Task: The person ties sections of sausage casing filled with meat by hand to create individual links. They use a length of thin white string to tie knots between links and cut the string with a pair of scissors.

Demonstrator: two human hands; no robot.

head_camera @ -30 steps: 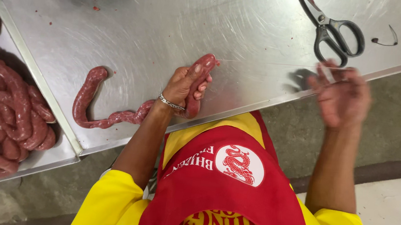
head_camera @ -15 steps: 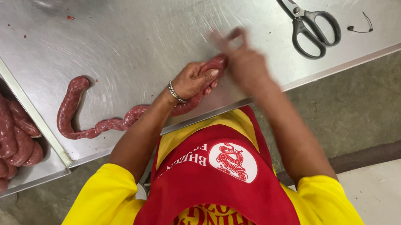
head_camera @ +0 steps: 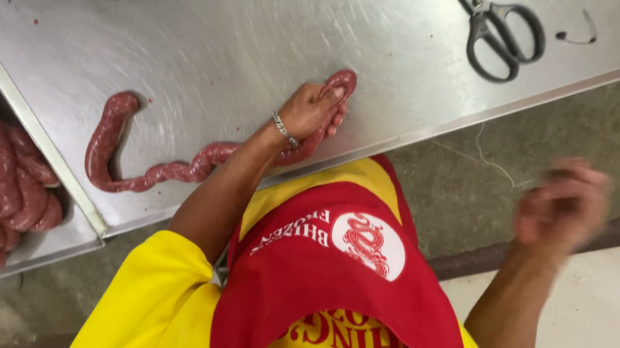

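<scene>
Long reddish raw sausage [head_camera: 170,170] lies curved, seemingly unbroken, along the table's near edge.

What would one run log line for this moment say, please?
left hand: grips sausage rope end on steel table | right hand: off table, blurred, empty? unclear | scissors: untouched

Yellow short-sleeved shirt [head_camera: 148,295], red apron [head_camera: 335,293], silver bracelet [head_camera: 284,129] on left wrist.
</scene>
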